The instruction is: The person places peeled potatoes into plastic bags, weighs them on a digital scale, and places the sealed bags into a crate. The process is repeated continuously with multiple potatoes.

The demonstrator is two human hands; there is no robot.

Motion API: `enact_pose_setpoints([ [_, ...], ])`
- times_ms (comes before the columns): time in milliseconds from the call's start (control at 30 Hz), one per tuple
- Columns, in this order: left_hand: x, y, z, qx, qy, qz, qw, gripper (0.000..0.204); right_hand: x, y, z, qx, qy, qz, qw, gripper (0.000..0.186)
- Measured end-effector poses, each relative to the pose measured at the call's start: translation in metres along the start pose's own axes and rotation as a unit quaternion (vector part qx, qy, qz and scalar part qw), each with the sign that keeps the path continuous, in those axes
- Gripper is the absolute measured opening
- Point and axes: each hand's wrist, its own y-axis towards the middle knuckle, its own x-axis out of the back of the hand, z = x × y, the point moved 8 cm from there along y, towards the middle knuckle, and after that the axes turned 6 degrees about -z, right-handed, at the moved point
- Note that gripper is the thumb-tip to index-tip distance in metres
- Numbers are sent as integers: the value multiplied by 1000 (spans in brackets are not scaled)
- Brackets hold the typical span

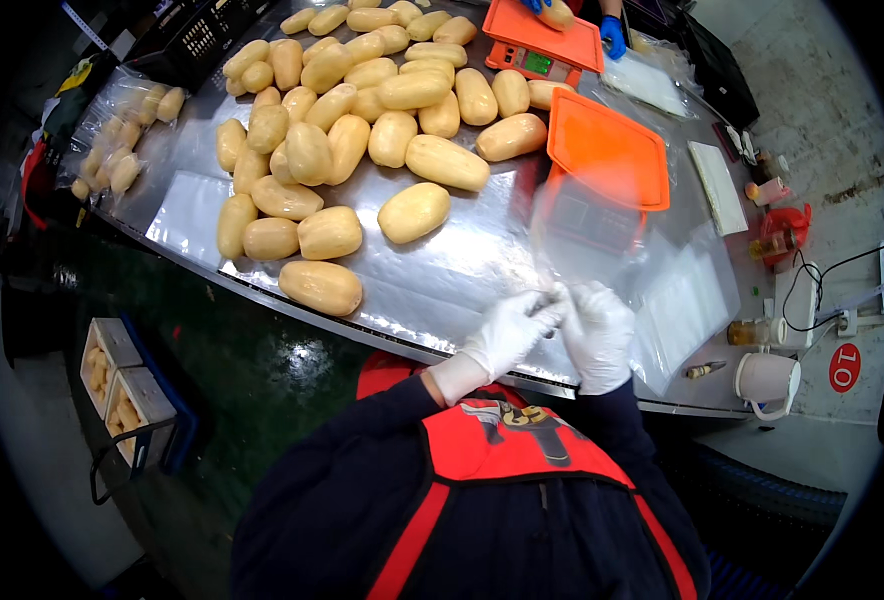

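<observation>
A clear plastic bag (584,235), smeared by motion, hangs out over the steel table from my two white-gloved hands. Pinched at its near edge are the fingers of my left hand (507,338). Right beside it, touching or almost touching, my right hand (600,335) is also closed on the bag's edge. Behind the bag lies a scale with an orange tray (607,145). To the left spreads a heap of peeled, pale yellow root vegetables (414,212), stout and oblong. A stack of flat clear bags (680,310) lies to the right of my right hand.
At the far edge another orange scale (542,45) carries a root piece under a co-worker's blue-gloved hand (612,36). Bagged roots (127,140) lie at the table's left end. White crates (127,390) stand low at left. A white bucket (768,383) sits at right.
</observation>
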Motion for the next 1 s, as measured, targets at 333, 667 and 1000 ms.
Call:
enact_pose_setpoints([
  [333,115,-11,-22,22,-114,-107,987,37,-57,42,81,62,122,4,991,5],
  [667,307,-94,-70,-134,5,-408,903,12,-179,43,147,-157,486,252,822,44],
  [1000,369,-188,-147,-270,124,-581,758,29,-273,2,224,51,247,366,895,90],
])
